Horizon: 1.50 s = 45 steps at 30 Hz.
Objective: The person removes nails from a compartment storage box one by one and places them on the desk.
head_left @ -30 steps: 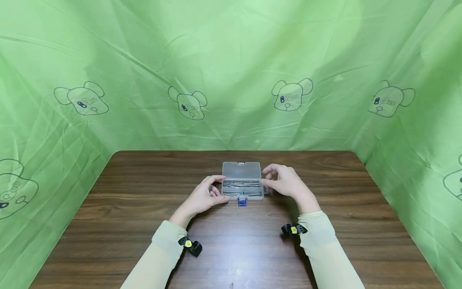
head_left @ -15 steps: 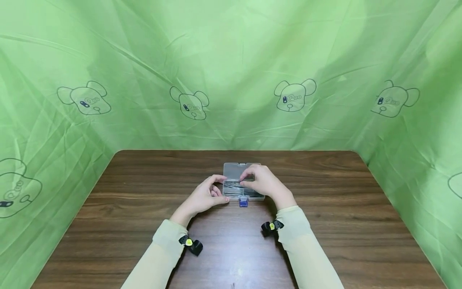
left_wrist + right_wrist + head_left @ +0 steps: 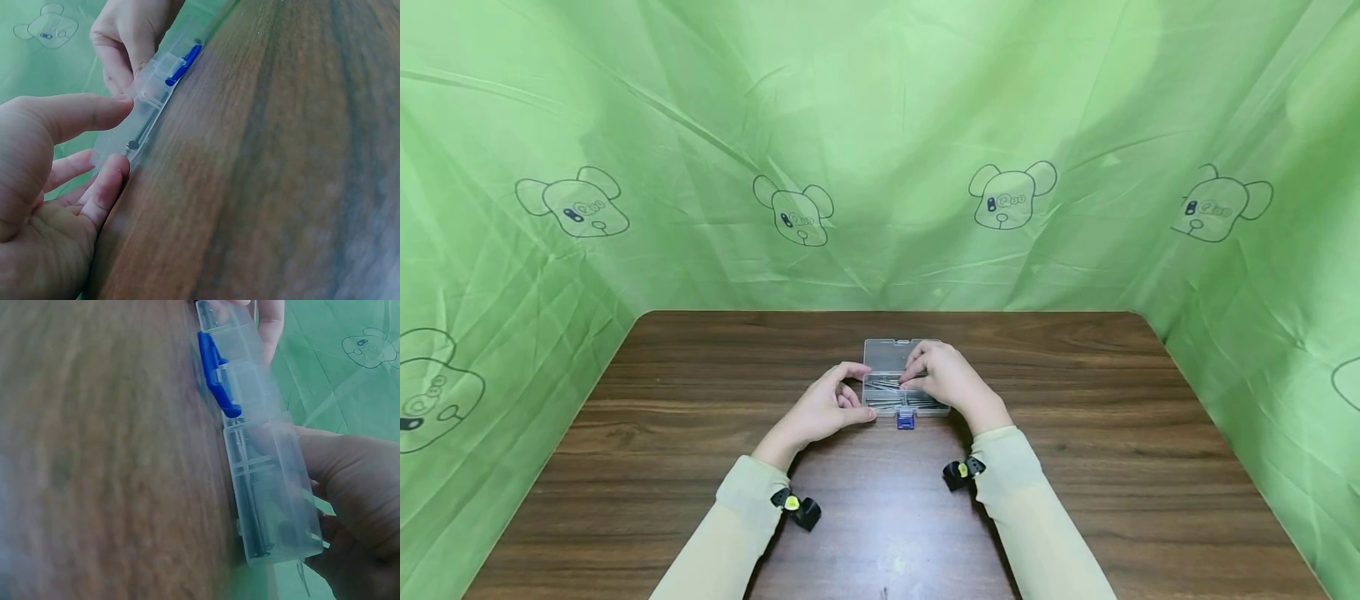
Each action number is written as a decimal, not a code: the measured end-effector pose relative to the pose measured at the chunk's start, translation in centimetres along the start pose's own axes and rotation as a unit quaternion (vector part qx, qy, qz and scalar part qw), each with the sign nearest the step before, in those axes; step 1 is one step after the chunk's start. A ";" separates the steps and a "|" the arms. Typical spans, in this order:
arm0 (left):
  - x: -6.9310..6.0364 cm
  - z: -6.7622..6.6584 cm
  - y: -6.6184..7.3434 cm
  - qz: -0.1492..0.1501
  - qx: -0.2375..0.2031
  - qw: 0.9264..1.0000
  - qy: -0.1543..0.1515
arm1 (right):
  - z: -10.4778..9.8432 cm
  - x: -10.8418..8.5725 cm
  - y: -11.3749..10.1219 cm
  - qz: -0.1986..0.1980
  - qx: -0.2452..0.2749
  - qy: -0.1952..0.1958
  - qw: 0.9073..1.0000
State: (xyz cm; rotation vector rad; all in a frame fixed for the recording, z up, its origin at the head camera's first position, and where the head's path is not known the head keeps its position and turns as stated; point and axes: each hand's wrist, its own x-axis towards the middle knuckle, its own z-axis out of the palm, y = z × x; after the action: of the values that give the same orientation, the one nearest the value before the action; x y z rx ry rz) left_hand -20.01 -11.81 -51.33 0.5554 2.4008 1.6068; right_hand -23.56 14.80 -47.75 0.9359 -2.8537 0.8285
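A small clear plastic box [image 3: 929, 412] stands on the table with its lid [image 3: 883, 353] raised at the back and a blue latch [image 3: 906, 421] at its front. Thin metal nails or screws [image 3: 883, 404] lie in its compartments. My left hand [image 3: 820, 407] grips the box's left end, thumb at the front corner, index finger at the rear. My right hand [image 3: 953, 383] reaches over the rear compartment, thumb and fingers close together; whether they pinch a piece is unclear. In the right wrist view, the box wall [image 3: 281, 512] hides part of the right hand [image 3: 362, 494].
The brown wooden table [image 3: 662, 467] extends around the box. A green cloth [image 3: 880, 150] printed with bear heads hangs behind it and at both sides. Each sleeve carries a small black wrist camera, one left [image 3: 805, 513], one right [image 3: 957, 475].
My right hand has moved left from beside the box's right end to over the rear compartment, then shifted only slightly. My left hand has kept its hold on the box.
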 end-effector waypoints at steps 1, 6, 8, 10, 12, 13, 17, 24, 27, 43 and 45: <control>0.0 0.0 0.0 0.000 0.001 1.000 0.000 | 0.0 0.0 -0.1 0.005 -0.003 -0.001 1.000; -0.1 -0.2 0.0 -0.001 0.004 1.000 0.001 | 0.2 0.3 -1.0 0.050 -0.016 -0.010 0.999; -0.2 -0.2 0.1 -0.001 0.005 1.000 0.000 | 0.3 0.3 -1.3 0.063 -0.018 -0.014 0.998; -0.2 -0.2 0.2 -0.001 0.005 1.000 -0.002 | 0.3 0.2 -1.6 0.064 -0.018 -0.015 0.998; -0.2 -0.2 0.3 -0.001 0.005 1.000 -0.002 | 0.2 0.2 -1.8 0.065 -0.013 -0.019 0.998; -0.3 -0.2 0.4 -0.002 0.005 1.000 -0.002 | 0.2 0.2 -1.9 0.065 -0.007 -0.021 0.998; -0.3 -0.2 0.4 -0.004 0.005 1.000 -0.003 | 0.1 0.1 -2.2 0.069 0.009 -0.025 0.997; -0.2 0.0 0.5 -0.008 0.012 1.000 -0.005 | 0.0 0.0 -2.2 0.082 0.021 -0.036 0.996; -0.3 0.0 0.6 -0.007 0.015 1.000 -0.002 | -0.2 0.0 -2.0 0.068 0.023 -0.048 0.996; -0.3 0.3 0.6 0.004 0.036 0.999 0.005 | -1.4 -0.9 0.0 0.021 0.039 -0.070 0.997; -0.3 0.3 0.7 0.006 0.036 0.999 0.004 | -1.4 -0.9 -0.1 0.023 0.029 -0.067 0.997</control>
State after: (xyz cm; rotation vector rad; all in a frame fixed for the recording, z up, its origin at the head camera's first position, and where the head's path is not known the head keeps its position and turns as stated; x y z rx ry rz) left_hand -19.48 -11.47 -50.80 0.5773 2.4752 1.5352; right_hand -22.97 15.86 -46.65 0.9724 -2.9900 0.8887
